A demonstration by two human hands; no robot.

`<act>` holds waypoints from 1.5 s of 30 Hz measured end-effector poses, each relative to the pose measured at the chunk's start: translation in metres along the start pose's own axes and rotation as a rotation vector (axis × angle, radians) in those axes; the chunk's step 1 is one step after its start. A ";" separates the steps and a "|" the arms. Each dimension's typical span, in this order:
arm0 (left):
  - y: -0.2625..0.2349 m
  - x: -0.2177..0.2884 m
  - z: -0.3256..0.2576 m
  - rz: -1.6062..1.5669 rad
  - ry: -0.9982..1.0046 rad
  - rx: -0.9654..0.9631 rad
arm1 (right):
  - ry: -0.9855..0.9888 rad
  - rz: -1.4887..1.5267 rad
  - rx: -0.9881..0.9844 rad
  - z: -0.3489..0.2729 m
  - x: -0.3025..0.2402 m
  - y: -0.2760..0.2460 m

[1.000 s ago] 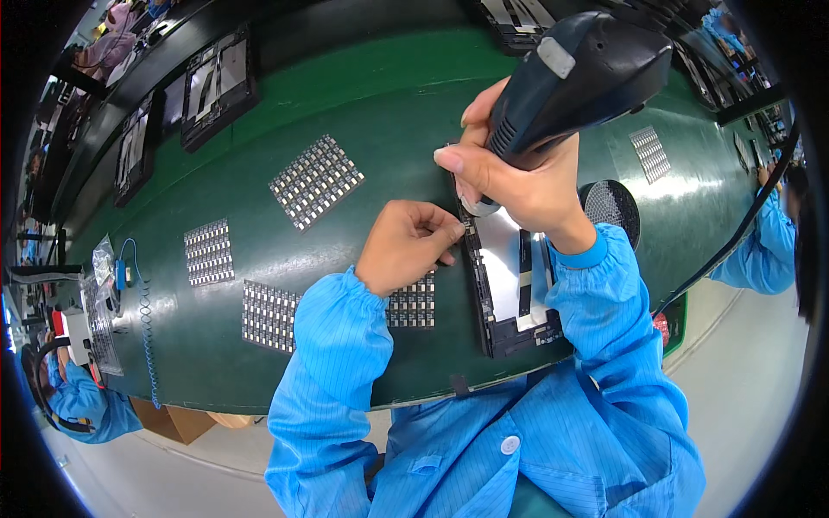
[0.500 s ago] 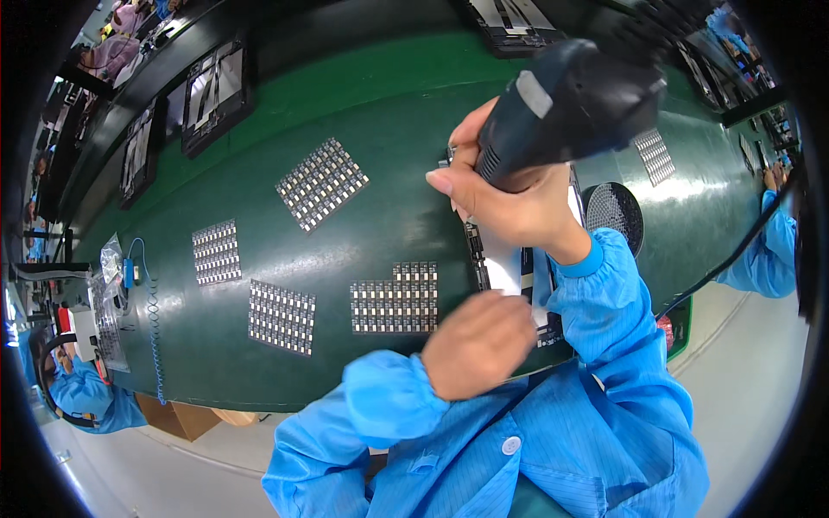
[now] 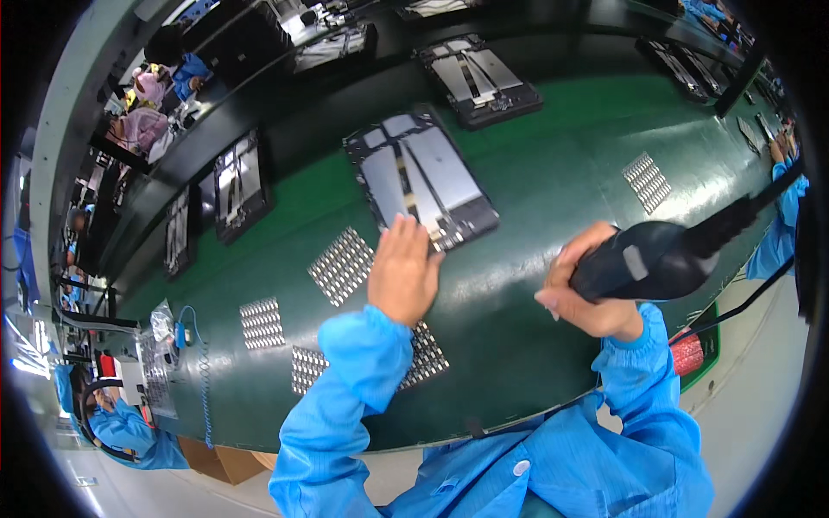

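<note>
My left hand (image 3: 402,274) lies over the near edge of an opened tablet (image 3: 427,177), its fingers stretched out flat. The tablet shows silvery battery panels, dark ribbon cables and a black frame. To the right, my right hand (image 3: 587,281) is wrapped round a thick black corded electric screwdriver (image 3: 643,263) held above the table; its tip is hidden behind the hand and body. A sheet of small parts in rows (image 3: 342,266) lies just left of my left hand. Another such sheet (image 3: 426,358) is partly covered by my left wrist.
More part sheets lie at left (image 3: 262,324) and far right (image 3: 647,183) on the green table (image 3: 509,345). Other opened tablets (image 3: 479,79) stand along the back shelf. A black cord (image 3: 734,311) crosses at right, near a green bin (image 3: 710,345). Co-workers sit at both ends.
The tablet has gone from in front of me to the back of the table, my left hand with it. My right hand has drawn the screwdriver right and nearer. The view has shifted.
</note>
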State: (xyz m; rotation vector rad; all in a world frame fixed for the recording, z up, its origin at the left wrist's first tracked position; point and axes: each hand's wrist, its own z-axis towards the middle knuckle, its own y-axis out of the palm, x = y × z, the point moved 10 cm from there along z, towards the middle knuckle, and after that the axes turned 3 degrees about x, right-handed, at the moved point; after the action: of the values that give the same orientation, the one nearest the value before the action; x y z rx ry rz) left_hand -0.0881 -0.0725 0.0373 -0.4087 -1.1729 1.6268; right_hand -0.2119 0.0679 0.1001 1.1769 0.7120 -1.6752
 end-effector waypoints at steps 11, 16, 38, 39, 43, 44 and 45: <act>-0.018 -0.133 0.092 0.365 -0.246 0.034 | 0.062 0.216 0.149 -0.001 0.030 -0.024; -0.078 -0.289 0.030 0.998 -0.518 -0.264 | 0.135 0.087 0.232 -0.003 0.049 -0.033; -0.238 -0.191 0.019 0.808 -0.427 0.479 | -0.119 -0.225 0.440 0.004 0.042 -0.080; -0.252 -0.158 0.015 0.816 -0.298 0.525 | -0.099 -0.148 0.437 0.004 0.045 -0.079; -0.243 -0.049 0.007 0.438 -0.029 0.641 | -0.025 0.070 0.314 0.006 0.033 -0.075; -0.229 -0.021 0.011 0.382 0.018 0.604 | -0.091 0.044 0.316 0.007 0.022 -0.079; -0.214 0.010 0.016 0.331 0.055 0.564 | -0.097 0.053 0.328 0.006 0.017 -0.085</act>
State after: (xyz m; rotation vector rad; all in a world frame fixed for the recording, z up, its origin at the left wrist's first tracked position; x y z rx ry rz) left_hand 0.0119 -0.0761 0.2275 -0.2856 -0.5797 2.1285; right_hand -0.2944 0.0900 0.0824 1.3162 0.3500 -1.8370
